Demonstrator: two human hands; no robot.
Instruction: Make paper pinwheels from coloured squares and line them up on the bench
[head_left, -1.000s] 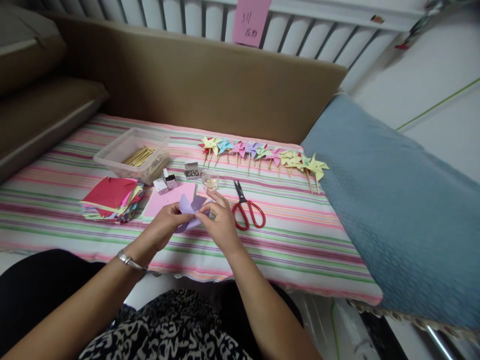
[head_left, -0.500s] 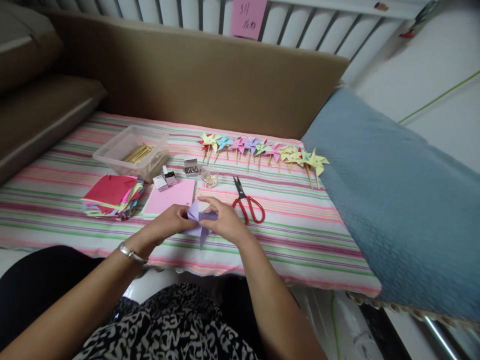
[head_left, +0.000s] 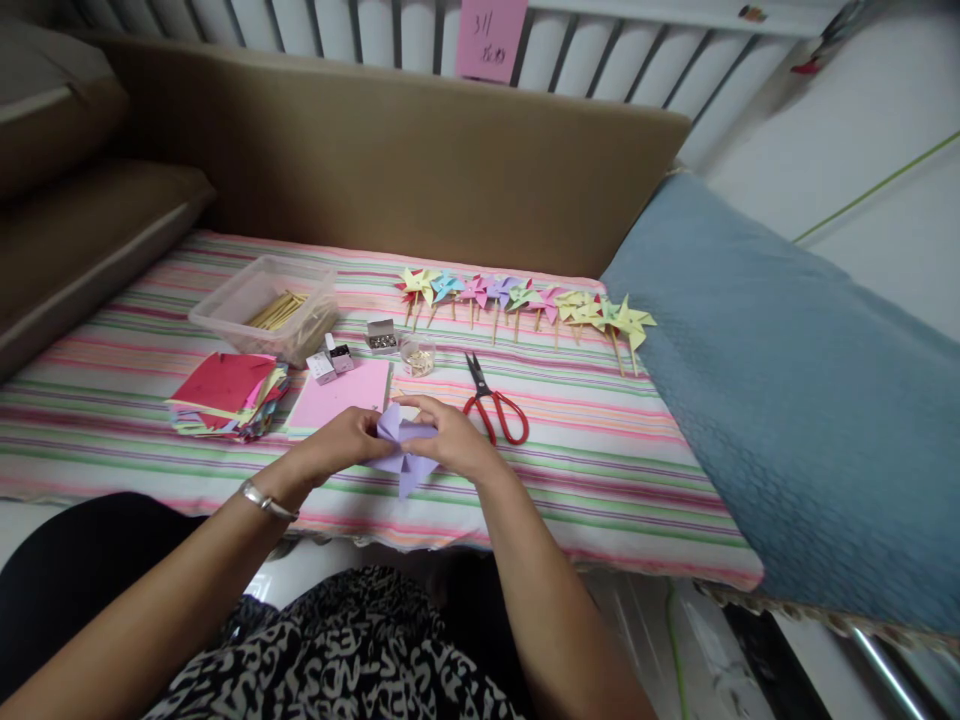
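Left hand (head_left: 346, 438) and right hand (head_left: 452, 440) both had the purple paper (head_left: 412, 470) pinched over the cloth (head_left: 592, 500), roughly pinwheel-shaped; couldn't tell if it was fastened. Done-looking pinwheels (head_left: 498, 290) lined the back.

The left hand (head_left: 349, 438) and right hand (head_left: 448, 438) grip a folded purple paper (head_left: 409, 472) between them, above the striped cloth (head_left: 600, 480). With that paper as clock centre, red-handled scissors (head_left: 484, 391) lie at two o'clock, a row of pinwheels (head_left: 499, 289) at one, a clear tub (head_left: 251, 342) of sticks (head_left: 277, 311) toward ten-thirty, and stacked coloured paper (head_left: 229, 383) between nine and ten.
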